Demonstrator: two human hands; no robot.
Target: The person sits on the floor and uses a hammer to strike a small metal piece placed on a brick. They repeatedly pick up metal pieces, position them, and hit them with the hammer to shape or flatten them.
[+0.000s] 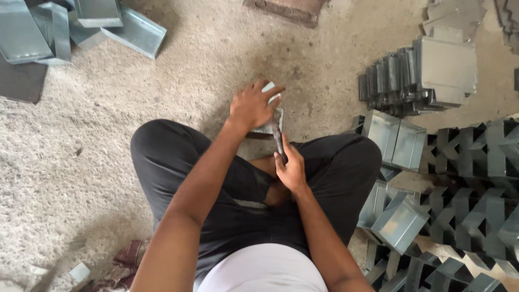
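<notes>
On the concrete floor (162, 97), seated cross-legged. Left hand (251, 105) clasps a small folded sheet-metal piece (272, 108) just ahead of the knees. Right hand (291, 168) grips a dark hand tool (278, 135) touching that piece. Stacked metal brackets (421, 75) lie to the right.

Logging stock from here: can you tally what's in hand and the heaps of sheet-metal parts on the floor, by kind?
Metal piece under the left hand: 1
Dark tool in the right hand: 1
Heaps of folded metal parts: 3, upper left, upper right, right side
Total: 5. Parts within each heap overlap too much to count.
</notes>
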